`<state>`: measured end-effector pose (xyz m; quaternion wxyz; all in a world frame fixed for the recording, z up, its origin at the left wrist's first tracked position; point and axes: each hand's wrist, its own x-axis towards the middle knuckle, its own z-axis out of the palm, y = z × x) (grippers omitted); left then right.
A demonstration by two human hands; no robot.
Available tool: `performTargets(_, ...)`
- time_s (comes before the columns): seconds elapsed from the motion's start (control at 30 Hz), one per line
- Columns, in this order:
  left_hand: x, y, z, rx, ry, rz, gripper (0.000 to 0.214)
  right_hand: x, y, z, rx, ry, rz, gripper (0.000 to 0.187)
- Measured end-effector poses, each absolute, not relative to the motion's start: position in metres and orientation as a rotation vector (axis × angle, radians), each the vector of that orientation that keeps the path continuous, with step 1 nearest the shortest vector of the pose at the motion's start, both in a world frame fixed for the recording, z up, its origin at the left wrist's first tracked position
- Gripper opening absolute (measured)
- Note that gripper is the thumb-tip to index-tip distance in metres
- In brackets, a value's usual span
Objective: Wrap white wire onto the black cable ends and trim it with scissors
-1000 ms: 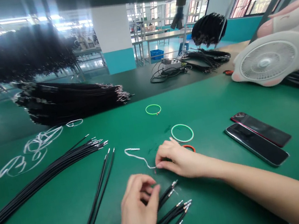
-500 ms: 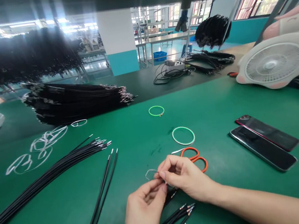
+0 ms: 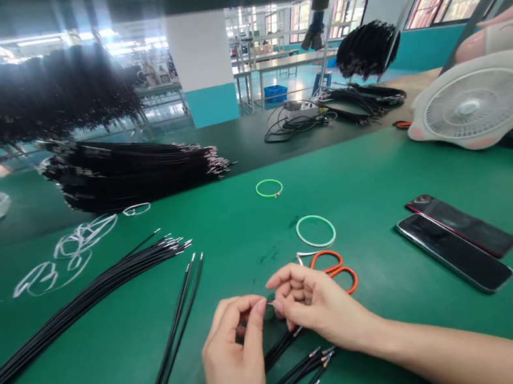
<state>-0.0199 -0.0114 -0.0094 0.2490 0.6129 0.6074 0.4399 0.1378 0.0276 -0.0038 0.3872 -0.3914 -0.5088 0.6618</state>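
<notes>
We see left hand [image 3: 234, 361] and right hand [image 3: 313, 304] fingertip to fingertip just above the counter [image 3: 374, 184], both pinching one thin pale wire bit [image 3: 270, 303] — likely light, limp, slippery, best nipped near its end — over roughly five loose black terminal wires [image 3: 300, 366], beside one orange scissors [image 3: 337, 268], two green rings [image 3: 316, 231], two phones [image 3: 456, 253].
</notes>
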Motion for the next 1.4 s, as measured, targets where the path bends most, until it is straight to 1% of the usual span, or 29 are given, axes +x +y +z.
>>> performTargets(0.1, -0.022, -0.01, -0.009, 1.716, 1.647, 1.186, 0.02, 0.138, 0.03, -0.002, -1.034, -1.37, 1.685, 0.028)
performTargets(0.17, -0.03, -0.007, -0.007, 1.748, 1.794, 1.169, 0.026, 0.14, 0.031, -0.001, -1.08, -1.371, 1.652, 0.028)
performTargets(0.2, -0.036, -0.004, -0.006, 1.768, 1.944, 1.133, 0.029, 0.141, 0.033, 0.0, -1.099, -1.354, 1.638, 0.027)
performTargets(0.23, -0.044, -0.002, -0.005, 1.787, 2.145, 1.046, 0.032, 0.142, 0.034, 0.0, -1.114, -1.334, 1.629, 0.026)
performTargets(0.3, -0.06, 0.002, -0.005, 1.799, 2.552, 0.736, 0.037, 0.145, 0.037, 0.001, -1.132, -1.3, 1.634, 0.026)
performTargets(0.33, -0.067, 0.003, -0.006, 1.779, 2.653, 0.614, 0.038, 0.146, 0.038, 0.001, -1.137, -1.289, 1.641, 0.026)
performTargets(0.4, -0.077, 0.004, -0.009, 1.749, 2.703, 0.525, 0.034, 0.148, 0.039, 0.002, -1.14, -1.271, 1.657, 0.027)
performTargets(0.5, -0.073, 0.005, -0.014, 1.74, 2.609, 0.579, 0.026, 0.148, 0.039, 0.004, -1.127, -1.236, 1.683, 0.029)
performTargets(0.6, -0.054, 0.003, -0.016, 1.793, 2.337, 0.725, 0.021, 0.146, 0.037, 0.005, -1.115, -1.213, 1.713, 0.03)
performTargets(0.7, -0.031, -0.002, -0.015, 1.886, 1.935, 0.991, 0.025, 0.143, 0.035, 0.006, -1.11, -1.213, 1.708, 0.028)
performTargets(0.83, -0.015, -0.009, -0.016, 1.944, 1.693, 1.087, 0.035, 0.14, 0.031, 0.005, -1.098, -1.247, 1.61, 0.023)
performTargets(0.93, -0.014, -0.011, -0.019, 1.963, 1.634, 1.055, 0.041, 0.136, 0.027, 0.003, -1.103, -1.206, 1.571, 0.025)
performTargets(1.0, -0.012, -0.011, -0.019, 1.919, 1.64, 1.054, 0.041, 0.133, 0.025, 0.001, -1.126, -1.153, 1.56, 0.028)
performTargets(1.1, -0.008, -0.013, -0.017, 1.808, 1.647, 1.089, 0.037, 0.13, 0.023, -0.001, -1.153, -1.103, 1.559, 0.028)
performTargets(1.27, -0.004, -0.015, -0.015, 1.608, 1.667, 1.138, 0.028, 0.128, 0.023, -0.001, -1.146, -1.094, 1.569, 0.021)
performTargets(1.4, -0.004, -0.016, -0.016, 1.53, 1.661, 1.149, 0.024, 0.128, 0.023, -0.001, -1.152, -1.08, 1.562, 0.021)
